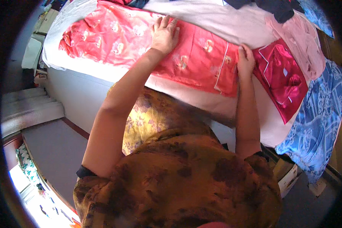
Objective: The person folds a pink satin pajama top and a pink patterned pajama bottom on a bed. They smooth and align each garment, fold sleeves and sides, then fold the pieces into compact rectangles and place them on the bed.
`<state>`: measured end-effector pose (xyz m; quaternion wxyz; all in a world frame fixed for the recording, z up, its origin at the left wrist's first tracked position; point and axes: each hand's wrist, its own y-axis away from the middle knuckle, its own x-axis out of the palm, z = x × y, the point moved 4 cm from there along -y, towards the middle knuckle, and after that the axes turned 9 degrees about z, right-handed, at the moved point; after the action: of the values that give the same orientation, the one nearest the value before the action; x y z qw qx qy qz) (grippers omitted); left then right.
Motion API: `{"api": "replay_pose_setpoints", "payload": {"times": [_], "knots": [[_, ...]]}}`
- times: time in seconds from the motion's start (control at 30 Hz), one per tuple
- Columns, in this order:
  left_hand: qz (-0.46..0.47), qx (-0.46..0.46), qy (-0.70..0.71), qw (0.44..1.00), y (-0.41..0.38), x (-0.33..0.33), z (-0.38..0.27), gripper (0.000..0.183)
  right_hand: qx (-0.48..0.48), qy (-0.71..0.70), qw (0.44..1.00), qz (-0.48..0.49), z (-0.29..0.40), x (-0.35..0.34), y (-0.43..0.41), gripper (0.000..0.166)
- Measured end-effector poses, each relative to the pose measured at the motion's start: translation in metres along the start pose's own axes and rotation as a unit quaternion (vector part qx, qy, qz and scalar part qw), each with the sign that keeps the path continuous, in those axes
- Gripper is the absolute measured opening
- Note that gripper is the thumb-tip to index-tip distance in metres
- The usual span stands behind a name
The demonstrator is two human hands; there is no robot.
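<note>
A long piece of red printed satin cloth, seemingly a folded garment (192, 67), lies across a bed with a pale sheet (185, 98). White piping crosses it near its right end. My left hand (165, 35) rests flat on its upper middle, fingers spread, holding nothing. At the right end, my right hand (246, 61) touches the edge with fingers bent; whether it pinches the cloth cannot be told. Close to the right of that hand lies a folded crimson satin garment (287, 77) with white piping.
Blue patterned cloth (316, 114) hangs over the bed's right edge. Sheer pink cloth (305, 45) and dark cloth (278, 8) lie at the upper right. White steps or stacked boards (31, 109) stand at the left, and a box (287, 176) sits low at the right.
</note>
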<state>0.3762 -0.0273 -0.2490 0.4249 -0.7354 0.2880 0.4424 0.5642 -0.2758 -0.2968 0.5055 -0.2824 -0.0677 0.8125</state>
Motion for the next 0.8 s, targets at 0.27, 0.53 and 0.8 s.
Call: {"api": "replay_pose_setpoints", "payload": {"times": [0.27, 0.53, 0.8], "knots": [[0.079, 0.193, 0.087, 0.974, 0.114, -0.038, -0.075, 0.048, 0.104, -0.059, 0.965, 0.232, 0.007, 0.000, 0.004, 0.058], [0.066, 0.237, 0.068, 0.967, 0.125, -0.019, -0.124, 0.027, 0.099, 0.133, 0.942, 0.293, 0.008, 0.003, -0.013, 0.062], [0.039, 0.234, 0.074, 0.969, 0.138, -0.015, -0.146, 0.029, 0.200, -0.040, 0.935, 0.291, 0.006, -0.008, 0.002, 0.059]]}}
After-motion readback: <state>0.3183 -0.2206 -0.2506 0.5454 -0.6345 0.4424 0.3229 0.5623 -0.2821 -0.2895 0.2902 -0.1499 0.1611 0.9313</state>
